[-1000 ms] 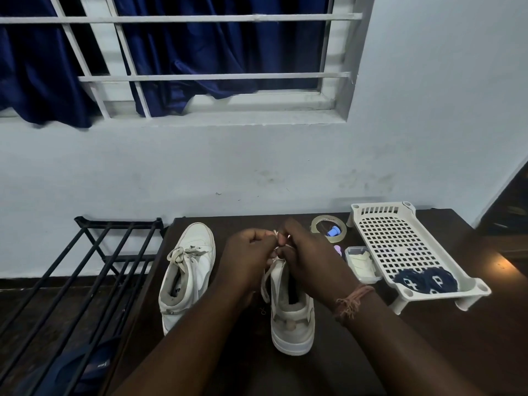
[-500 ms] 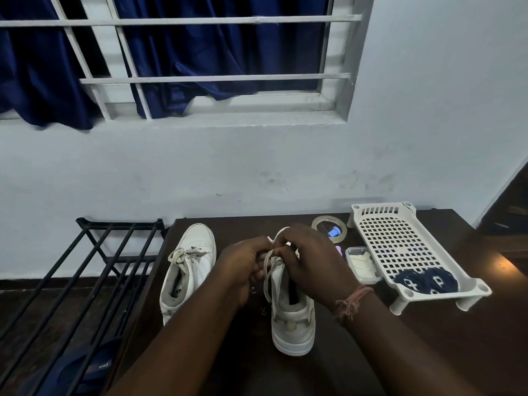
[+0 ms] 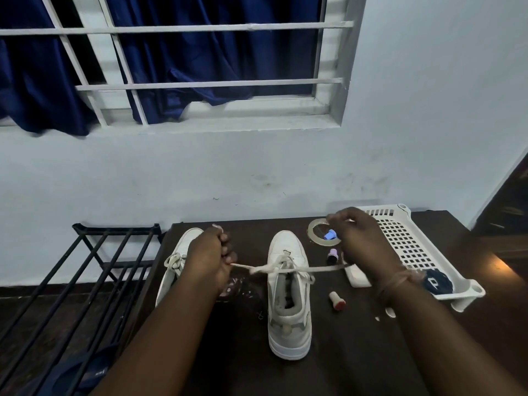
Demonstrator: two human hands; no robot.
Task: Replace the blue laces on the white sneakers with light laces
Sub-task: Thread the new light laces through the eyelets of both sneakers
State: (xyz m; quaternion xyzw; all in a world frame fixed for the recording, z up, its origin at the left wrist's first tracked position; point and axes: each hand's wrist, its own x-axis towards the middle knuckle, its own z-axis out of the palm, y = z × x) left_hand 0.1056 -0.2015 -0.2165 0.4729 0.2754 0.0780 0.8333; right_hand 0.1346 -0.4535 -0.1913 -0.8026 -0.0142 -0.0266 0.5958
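Far left of our left hand, a black metal rack (image 3: 85, 261) stands beside the dark table (image 3: 357, 352); something dark blue lies under its bars, too dim to name. Just behind our left hand, the left sneaker (image 3: 171, 270) lies on the table with a light lace already tied in a bow.

Our left hand (image 3: 210, 258) is curled tight around one end of the light lace (image 3: 288, 270). The lace runs taut from that fist, across the top eyelets of the right sneaker (image 3: 288, 295), to our right hand (image 3: 363, 241). A knot sits on the lace just left of the sneaker's tongue. This sneaker stands between our hands, toe away from us.

Our right hand grips the other lace end, fingers closed, a thread band at the wrist. Just left of it lie a tape ring (image 3: 323, 233) holding a small blue cap, and two small bottles nearer us. Behind and right of the hand sits a white perforated tray (image 3: 414, 244); bundled blue laces (image 3: 435, 284) lie at its near end, close beside our right wrist.
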